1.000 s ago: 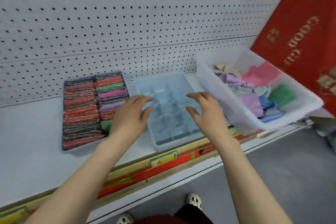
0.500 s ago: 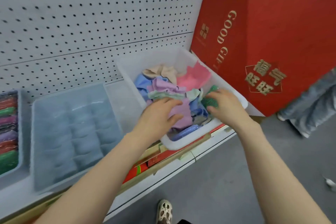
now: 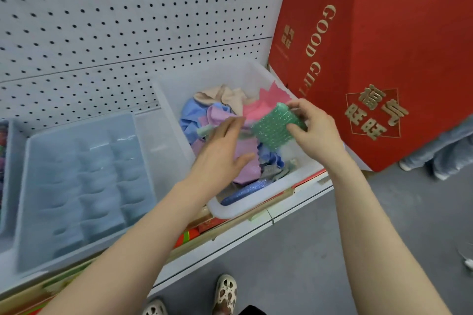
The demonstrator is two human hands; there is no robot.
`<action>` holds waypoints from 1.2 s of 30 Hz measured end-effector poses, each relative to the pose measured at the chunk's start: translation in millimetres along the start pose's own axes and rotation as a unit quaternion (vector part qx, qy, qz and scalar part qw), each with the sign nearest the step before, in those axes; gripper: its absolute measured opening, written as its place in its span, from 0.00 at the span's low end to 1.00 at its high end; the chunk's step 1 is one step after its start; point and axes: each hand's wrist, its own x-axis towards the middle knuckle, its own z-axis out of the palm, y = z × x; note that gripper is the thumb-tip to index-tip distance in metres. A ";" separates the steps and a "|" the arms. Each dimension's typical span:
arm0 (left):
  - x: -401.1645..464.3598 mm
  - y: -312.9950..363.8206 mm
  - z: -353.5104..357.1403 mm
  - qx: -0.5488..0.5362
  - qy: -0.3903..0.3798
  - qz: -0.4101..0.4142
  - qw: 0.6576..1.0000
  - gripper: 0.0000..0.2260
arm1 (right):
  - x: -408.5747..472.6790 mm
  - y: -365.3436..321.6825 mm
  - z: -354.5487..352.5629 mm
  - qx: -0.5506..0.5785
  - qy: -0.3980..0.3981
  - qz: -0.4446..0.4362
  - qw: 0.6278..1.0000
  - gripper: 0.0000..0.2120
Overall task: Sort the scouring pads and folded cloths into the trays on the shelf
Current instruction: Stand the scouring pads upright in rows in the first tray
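Your right hand point(image 3: 313, 128) raised, thumb and fingers pinching the green scouring pad point(image 3: 277, 126), your left hand point(image 3: 223, 153) flat and palm-down beside it, fingers straight, both bare forearms reaching forward from below

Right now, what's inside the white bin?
The white bin holds loose cloths, pink, purple, blue and beige, and a blue scouring pad. The left hand covers part of the pile; deeper layers are hidden.
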 end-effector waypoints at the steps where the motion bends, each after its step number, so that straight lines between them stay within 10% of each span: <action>1: 3.3 1.6 -3.1 -0.019 0.012 -0.006 1.000 0.33 | -4.4 -11.1 -4.8 0.074 -0.028 -0.015 0.997 0.17; 5: 5.3 1.4 -17.3 -0.029 0.043 -0.048 0.998 0.17 | -27.3 -36.4 5.0 0.199 -0.146 -0.013 0.969 0.16; 12: -20.7 -26.3 -35.4 -0.120 0.104 -0.106 0.982 0.14 | -54.7 -39.5 36.6 -0.206 -0.290 0.045 0.934 0.20; 17: -30.2 -34.2 -35.1 -0.144 0.087 -0.100 0.981 0.13 | -36.7 -42.0 56.0 -0.206 -0.289 0.034 0.934 0.08; 24: -28.3 -39.2 -39.5 -0.156 0.081 -0.122 0.977 0.16 | -36.5 -54.0 56.0 0.005 -0.247 0.084 0.965 0.15; 30: -24.5 -40.9 -38.3 -0.128 0.069 -0.130 0.981 0.17 | -33.7 -75.0 67.7 -0.260 -0.478 0.076 0.836 0.24; 36: -23.8 -37.1 -39.9 -0.123 0.069 -0.138 0.980 0.18 | -18.0 -56.2 53.7 -0.118 -0.243 0.089 0.959 0.05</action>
